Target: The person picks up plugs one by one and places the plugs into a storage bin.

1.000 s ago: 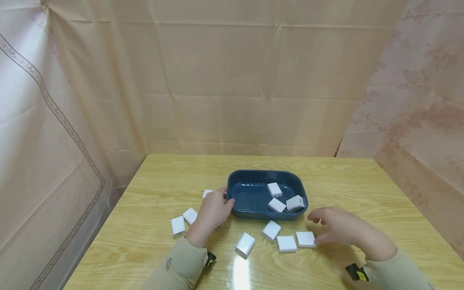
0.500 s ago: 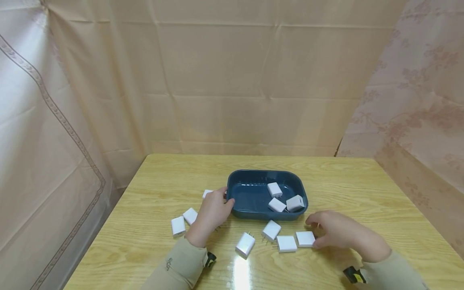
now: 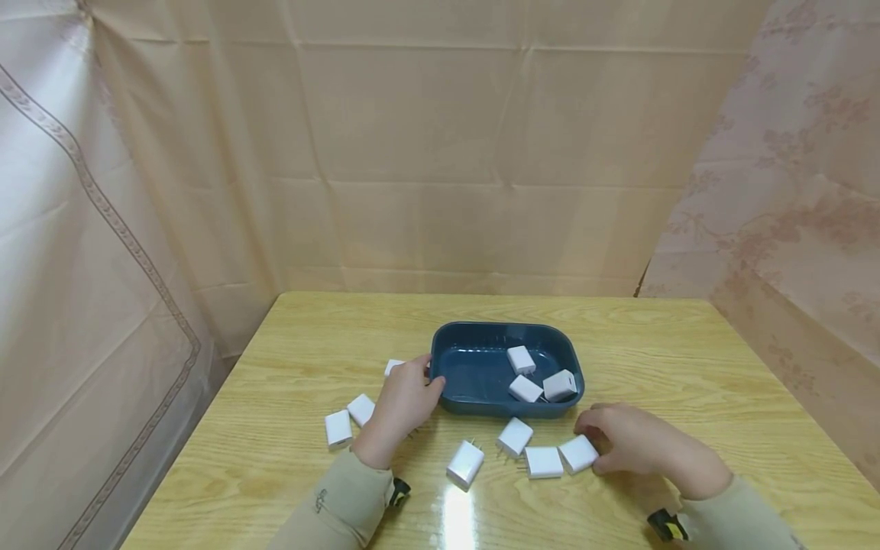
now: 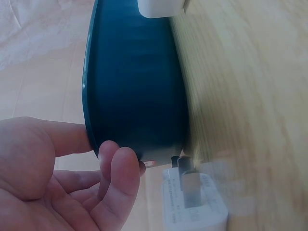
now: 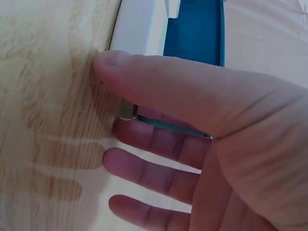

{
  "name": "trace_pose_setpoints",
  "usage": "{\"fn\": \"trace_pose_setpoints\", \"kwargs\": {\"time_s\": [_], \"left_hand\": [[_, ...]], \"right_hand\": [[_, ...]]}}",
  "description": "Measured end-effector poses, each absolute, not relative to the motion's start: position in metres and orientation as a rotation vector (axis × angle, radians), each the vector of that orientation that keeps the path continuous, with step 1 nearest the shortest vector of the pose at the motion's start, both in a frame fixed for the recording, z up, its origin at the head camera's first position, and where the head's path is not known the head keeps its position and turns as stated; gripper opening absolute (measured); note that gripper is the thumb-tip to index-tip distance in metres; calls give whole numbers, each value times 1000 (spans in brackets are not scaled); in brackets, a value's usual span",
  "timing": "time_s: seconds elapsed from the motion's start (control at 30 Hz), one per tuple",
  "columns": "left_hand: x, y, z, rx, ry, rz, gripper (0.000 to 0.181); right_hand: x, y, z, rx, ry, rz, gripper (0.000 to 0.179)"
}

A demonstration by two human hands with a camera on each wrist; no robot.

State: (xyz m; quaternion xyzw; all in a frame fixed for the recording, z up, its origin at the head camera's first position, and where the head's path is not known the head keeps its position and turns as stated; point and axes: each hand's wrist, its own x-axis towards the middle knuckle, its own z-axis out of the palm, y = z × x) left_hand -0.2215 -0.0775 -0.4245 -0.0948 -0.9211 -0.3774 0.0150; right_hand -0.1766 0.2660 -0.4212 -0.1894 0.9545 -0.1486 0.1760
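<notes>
A dark blue rectangular dish (image 3: 481,409) stands on the table. My left hand (image 3: 406,397) grips its left end; in the left wrist view the thumb lies at the rim of the dish (image 4: 134,77) and the fingers curl against its outside. White plug chargers lie on the table, and 3 lie in the right part of the dish. My right hand (image 3: 642,441) pinches the rightmost charger (image 3: 578,454) on the table, in front of the dish. In the right wrist view a metal prong (image 5: 127,109) shows between thumb and fingers; the index finger is mostly hidden.
Several more chargers lie in front of the dish, among them one charger (image 3: 543,463) beside the pinched one and another charger (image 3: 465,464) left of it. Others, such as one charger (image 3: 338,429), lie left of the left forearm. Cloth (image 3: 440,168) hangs behind the wooden table (image 3: 275,359).
My right hand has moved slightly left and closed on the rightmost charger, which has turned to a slant. The left hand and the dish have not moved.
</notes>
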Motion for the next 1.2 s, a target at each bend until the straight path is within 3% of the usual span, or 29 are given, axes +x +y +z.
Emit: {"fn": "trace_pose_setpoints", "kwargs": {"time_s": [1.2], "left_hand": [[-224, -78, -428, -290, -2861, -1189, 48]], "right_hand": [[-176, 268, -425, -735, 2694, -474, 32]]}}
